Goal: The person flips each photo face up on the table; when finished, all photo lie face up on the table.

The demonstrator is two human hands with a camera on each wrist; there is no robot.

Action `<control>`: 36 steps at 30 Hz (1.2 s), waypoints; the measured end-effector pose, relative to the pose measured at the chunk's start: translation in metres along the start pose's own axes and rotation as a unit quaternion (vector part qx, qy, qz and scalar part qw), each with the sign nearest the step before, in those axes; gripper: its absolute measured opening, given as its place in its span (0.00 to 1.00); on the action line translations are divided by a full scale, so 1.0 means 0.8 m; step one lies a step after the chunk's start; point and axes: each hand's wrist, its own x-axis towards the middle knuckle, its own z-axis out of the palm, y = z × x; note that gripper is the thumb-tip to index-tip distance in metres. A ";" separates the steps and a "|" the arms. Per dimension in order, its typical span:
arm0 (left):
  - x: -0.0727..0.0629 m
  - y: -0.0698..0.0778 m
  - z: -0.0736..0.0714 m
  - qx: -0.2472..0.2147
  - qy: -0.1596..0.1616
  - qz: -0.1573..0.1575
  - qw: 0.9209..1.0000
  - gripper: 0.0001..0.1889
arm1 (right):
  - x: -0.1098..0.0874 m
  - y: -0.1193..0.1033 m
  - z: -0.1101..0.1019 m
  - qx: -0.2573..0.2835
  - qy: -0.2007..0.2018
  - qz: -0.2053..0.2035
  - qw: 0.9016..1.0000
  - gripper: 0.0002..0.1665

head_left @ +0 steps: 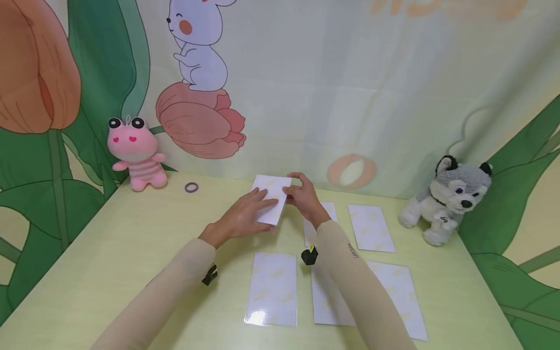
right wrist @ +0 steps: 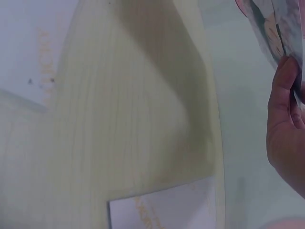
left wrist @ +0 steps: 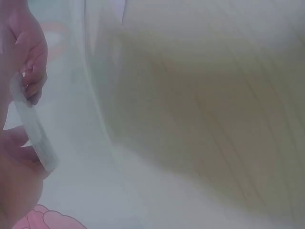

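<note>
Above the table's back edge, my left hand [head_left: 242, 214] grips a stack of white-backed photo prints [head_left: 272, 183] with pale yellow marks, its fingers spread over the upper face. At the right edge of the stack, my right hand [head_left: 305, 194] pinches the prints between thumb and fingers. Side-on in the left wrist view, the stack [left wrist: 35, 126] shows as a thick pale edge with fingers at both ends. A coloured picture on the prints [right wrist: 276, 19] shows in the right wrist view, by the right hand's fingertip.
Several prints lie white side up on the table, including one front left [head_left: 273, 289], one back right [head_left: 372, 228] and one partly under the right sleeve [head_left: 330, 296]. A purple ring [head_left: 191, 187], pink plush toy [head_left: 137, 155] and grey plush dog [head_left: 455, 194] stand towards the back.
</note>
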 end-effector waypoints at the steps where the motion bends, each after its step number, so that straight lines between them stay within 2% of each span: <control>1: 0.000 0.001 0.000 -0.002 0.004 0.004 1.000 0.37 | 0.000 0.000 0.000 0.006 -0.001 0.001 1.000 0.31; 7: -0.001 0.001 0.004 -0.016 0.052 0.049 0.997 0.32 | 0.000 -0.003 0.001 0.053 -0.002 0.006 0.999 0.25; 14: 0.001 0.004 0.006 -0.044 0.119 0.093 0.987 0.31 | -0.005 -0.003 0.000 0.080 -0.018 -0.002 0.997 0.24; 18: 0.003 0.007 0.004 -0.065 0.150 0.109 0.981 0.28 | -0.009 -0.002 0.001 0.099 -0.035 -0.017 0.994 0.18; 22: 0.006 0.010 0.000 -0.104 0.168 0.097 0.975 0.26 | -0.009 -0.002 0.006 0.104 -0.029 -0.011 0.994 0.15; 26: 0.007 0.011 -0.002 -0.145 0.191 0.074 0.968 0.23 | -0.007 0.000 0.013 0.086 -0.014 -0.006 0.996 0.24; 33: 0.005 0.009 -0.001 -0.167 0.229 0.050 0.958 0.19 | -0.007 0.006 0.020 0.064 -0.007 -0.013 0.998 0.33; 36: 0.005 0.007 0.001 -0.173 0.241 0.040 0.954 0.19 | -0.008 0.008 0.023 0.063 -0.005 -0.013 0.998 0.31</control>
